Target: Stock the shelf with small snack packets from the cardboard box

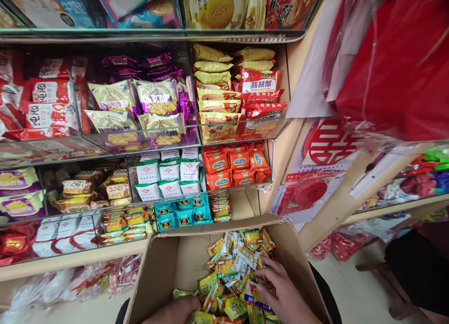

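A brown cardboard box [164, 263] stands below me with a pile of small wrapped snack packets [228, 268] in it, mostly yellow, orange and green, some white. My right hand [286, 293] lies on the right side of the pile, fingers apart and touching packets. Beside its fingertips is a packet with a dark blue end [256, 301]. My left hand [177, 311] is low at the left of the pile, against yellow packets; its fingers are mostly hidden, so I cannot make out a hold.
Behind the box, shelf bins hold red-orange packets [231, 165], white-and-green packets [170, 176] and teal packets [184, 216]. Larger biscuit packs [157, 97] fill the bins above. A red bagged item [396, 76] hangs at upper right. Plastic bags [87, 284] lie under the shelf; a stool [375, 268] stands right.
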`<state>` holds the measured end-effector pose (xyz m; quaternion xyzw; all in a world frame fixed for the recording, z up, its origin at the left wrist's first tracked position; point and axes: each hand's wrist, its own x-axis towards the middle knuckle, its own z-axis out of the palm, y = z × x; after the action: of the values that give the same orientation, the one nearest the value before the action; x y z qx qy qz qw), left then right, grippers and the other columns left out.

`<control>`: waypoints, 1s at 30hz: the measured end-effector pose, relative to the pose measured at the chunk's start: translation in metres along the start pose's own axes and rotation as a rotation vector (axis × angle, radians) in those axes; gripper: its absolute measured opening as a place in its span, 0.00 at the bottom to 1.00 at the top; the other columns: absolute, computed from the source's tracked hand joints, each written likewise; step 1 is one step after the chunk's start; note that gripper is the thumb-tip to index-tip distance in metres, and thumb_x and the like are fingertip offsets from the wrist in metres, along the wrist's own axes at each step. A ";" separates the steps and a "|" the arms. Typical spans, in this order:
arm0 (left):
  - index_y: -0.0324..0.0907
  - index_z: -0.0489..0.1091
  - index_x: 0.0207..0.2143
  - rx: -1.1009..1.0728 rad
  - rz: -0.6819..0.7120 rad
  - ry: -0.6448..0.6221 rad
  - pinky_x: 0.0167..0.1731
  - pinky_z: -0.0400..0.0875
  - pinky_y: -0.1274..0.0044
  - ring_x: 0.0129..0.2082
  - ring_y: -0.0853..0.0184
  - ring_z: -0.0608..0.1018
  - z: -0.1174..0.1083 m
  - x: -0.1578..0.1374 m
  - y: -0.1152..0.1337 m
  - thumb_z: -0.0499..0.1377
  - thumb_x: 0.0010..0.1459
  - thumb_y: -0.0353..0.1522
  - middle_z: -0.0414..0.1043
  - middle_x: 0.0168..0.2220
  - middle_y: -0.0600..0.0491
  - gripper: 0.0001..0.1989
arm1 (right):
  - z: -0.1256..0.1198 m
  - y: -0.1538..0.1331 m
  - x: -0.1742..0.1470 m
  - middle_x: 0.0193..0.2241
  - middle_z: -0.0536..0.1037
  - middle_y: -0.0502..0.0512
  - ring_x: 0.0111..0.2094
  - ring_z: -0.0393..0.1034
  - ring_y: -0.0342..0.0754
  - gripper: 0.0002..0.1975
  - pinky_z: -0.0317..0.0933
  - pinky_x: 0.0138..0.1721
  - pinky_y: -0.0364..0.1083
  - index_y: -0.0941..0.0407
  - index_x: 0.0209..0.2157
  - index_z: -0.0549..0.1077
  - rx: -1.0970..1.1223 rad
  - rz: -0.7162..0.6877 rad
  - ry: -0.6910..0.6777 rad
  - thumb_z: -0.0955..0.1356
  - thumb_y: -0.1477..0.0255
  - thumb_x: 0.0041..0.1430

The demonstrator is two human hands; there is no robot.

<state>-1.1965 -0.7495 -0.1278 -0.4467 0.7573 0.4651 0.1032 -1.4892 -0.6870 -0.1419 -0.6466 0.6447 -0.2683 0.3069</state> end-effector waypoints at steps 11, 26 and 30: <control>0.38 0.64 0.41 -0.986 -0.041 -0.078 0.19 0.57 0.83 0.20 0.74 0.72 -0.004 0.009 0.082 0.53 0.50 0.48 0.72 0.28 0.51 0.24 | 0.024 -0.062 0.020 0.37 0.71 0.56 0.40 0.65 0.47 0.16 0.59 0.41 0.43 0.57 0.42 0.67 0.550 -0.075 -0.010 0.60 0.61 0.58; 0.42 0.61 0.22 -0.886 0.018 0.823 0.15 0.58 0.80 0.14 0.73 0.62 0.028 0.027 0.101 0.49 0.50 0.52 0.58 0.14 0.60 0.22 | 0.040 -0.068 0.023 0.23 0.69 0.53 0.28 0.63 0.47 0.21 0.57 0.32 0.43 0.57 0.25 0.64 0.569 0.146 0.333 0.53 0.56 0.59; 0.42 0.63 0.22 -0.858 0.063 0.888 0.22 0.63 0.78 0.21 0.68 0.67 0.029 0.024 0.099 0.48 0.50 0.51 0.64 0.18 0.56 0.22 | 0.042 -0.069 0.022 0.20 0.67 0.52 0.25 0.63 0.47 0.22 0.55 0.28 0.43 0.56 0.23 0.62 0.453 0.125 0.419 0.53 0.56 0.59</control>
<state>-1.2948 -0.7239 -0.0965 -0.5767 0.4862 0.5007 -0.4246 -1.4109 -0.7086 -0.1195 -0.4517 0.6562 -0.5131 0.3197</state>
